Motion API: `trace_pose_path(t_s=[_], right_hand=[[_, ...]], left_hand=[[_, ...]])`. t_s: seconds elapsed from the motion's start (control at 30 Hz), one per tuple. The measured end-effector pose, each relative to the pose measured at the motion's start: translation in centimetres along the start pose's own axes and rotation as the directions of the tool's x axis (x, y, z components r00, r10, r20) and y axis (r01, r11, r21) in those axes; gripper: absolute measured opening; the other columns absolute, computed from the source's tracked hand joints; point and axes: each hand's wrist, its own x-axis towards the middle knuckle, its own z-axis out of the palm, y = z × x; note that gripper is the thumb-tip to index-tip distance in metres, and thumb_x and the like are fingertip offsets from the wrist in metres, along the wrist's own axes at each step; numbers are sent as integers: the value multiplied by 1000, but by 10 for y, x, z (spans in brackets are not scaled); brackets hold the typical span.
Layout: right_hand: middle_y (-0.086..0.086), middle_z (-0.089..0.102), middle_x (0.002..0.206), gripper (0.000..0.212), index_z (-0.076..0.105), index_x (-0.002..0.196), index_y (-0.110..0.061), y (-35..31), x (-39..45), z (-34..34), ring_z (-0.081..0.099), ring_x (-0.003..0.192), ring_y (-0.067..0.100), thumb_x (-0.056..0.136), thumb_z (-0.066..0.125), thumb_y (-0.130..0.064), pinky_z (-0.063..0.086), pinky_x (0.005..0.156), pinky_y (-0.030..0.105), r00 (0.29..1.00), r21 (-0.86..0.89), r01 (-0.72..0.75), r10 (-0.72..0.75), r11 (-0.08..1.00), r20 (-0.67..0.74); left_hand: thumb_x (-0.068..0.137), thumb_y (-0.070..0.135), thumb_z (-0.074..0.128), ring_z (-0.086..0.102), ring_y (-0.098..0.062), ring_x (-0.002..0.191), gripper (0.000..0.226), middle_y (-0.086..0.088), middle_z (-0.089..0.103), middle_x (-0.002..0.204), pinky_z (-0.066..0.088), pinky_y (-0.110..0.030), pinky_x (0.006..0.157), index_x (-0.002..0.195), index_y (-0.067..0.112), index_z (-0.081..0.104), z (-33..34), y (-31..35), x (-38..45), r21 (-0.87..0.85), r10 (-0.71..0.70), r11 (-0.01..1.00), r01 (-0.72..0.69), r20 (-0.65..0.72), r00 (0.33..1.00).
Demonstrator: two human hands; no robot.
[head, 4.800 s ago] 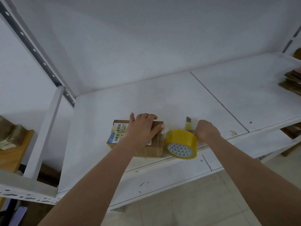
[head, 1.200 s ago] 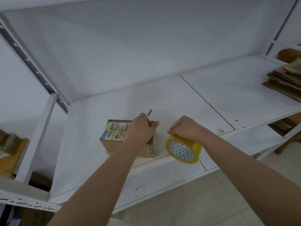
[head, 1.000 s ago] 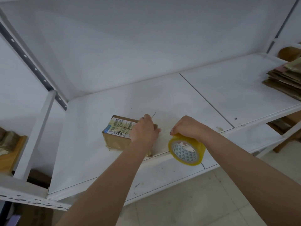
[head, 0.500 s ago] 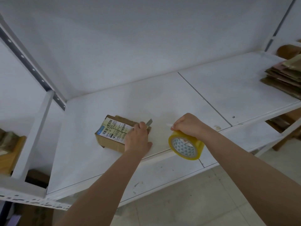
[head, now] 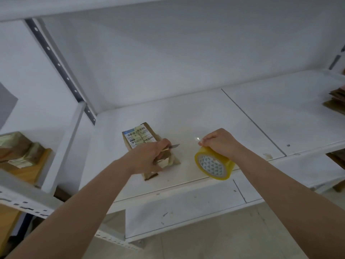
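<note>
Far left of the small cardboard box (head: 139,140), past the rack's upright, bundled parcels (head: 20,150) sit on a wooden ledge. The box lies slantwise on the white metal shelf (head: 186,116), near its front edge. It is brown and scuffed, and its top carries a white shipping label with barcodes and a blue corner, crossed by strips of yellowish tape. A ragged brown flap juts from its near end.

Your left hand (head: 147,157) rests on the box's near right part, fingers curled tight round a utility knife (head: 174,146). The grey blade pokes out just right of the box and points away from it.

Right of the box and apart from it, your right hand (head: 220,143) clamps from above on a roll of yellow tape (head: 214,163) at the shelf's front edge. The roll's core, printed with triangles, faces you. Something small glints at that hand's fingertips, too blurred to identify.

Far right of the box, flattened cardboard (head: 336,101) is stacked at the frame's edge.
</note>
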Motion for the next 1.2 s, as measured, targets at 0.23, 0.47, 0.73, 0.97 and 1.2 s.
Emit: trace_pose_path(t_s=[0.23, 0.47, 0.73, 0.97, 1.2], right_hand=[[0, 71, 100, 21, 78, 101, -18, -31, 5, 26, 63, 93, 15, 85, 73, -31, 45, 77, 26, 992, 3, 58, -58, 998, 109], [1, 71, 104, 21, 78, 100, -18, -41, 10, 46, 64, 97, 18, 85, 73, -31, 50, 86, 30, 995, 26, 46, -48, 999, 86], [-7, 69, 103, 23, 75, 107, -22, -41, 17, 65, 59, 93, 9, 92, 63, -35, 46, 84, 25, 991, 33, 95, -92, 995, -95], [-10, 64, 89, 20, 76, 103, -22, -30, 17, 67, 58, 81, 10, 93, 61, -32, 46, 75, 28, 989, -47, 12, -19, 999, -147], [-12, 68, 87, 18, 77, 100, -24, -32, 5, 53, 62, 85, 6, 91, 66, -34, 48, 79, 25, 987, 33, 28, -23, 999, -160]], left_hand=[[71, 38, 83, 58, -17, 97, 74, 6, 59, 111, 44, -25, 74, 132, 29, 43, 17, -34, -27, -104, -150, 985, 137, -137, 979], [71, 73, 64, 62, -32, 100, 88, -8, 46, 130, 46, -37, 69, 135, 19, 37, 30, -42, -37, -335, -769, 638, 693, -321, 553], [70, 65, 72, 61, -16, 93, 85, 10, 63, 122, 43, -28, 68, 141, 34, 35, 45, -41, -24, -600, -696, 634, 488, -170, 697], [72, 61, 73, 62, -22, 105, 90, 3, 61, 120, 55, -40, 79, 145, 32, 27, 50, -20, -2, -417, -610, 753, 509, -154, 777], [69, 68, 71, 58, -26, 117, 103, -2, 58, 132, 44, -34, 80, 148, 20, 25, 46, -35, 4, -494, -640, 701, 514, -120, 759]])
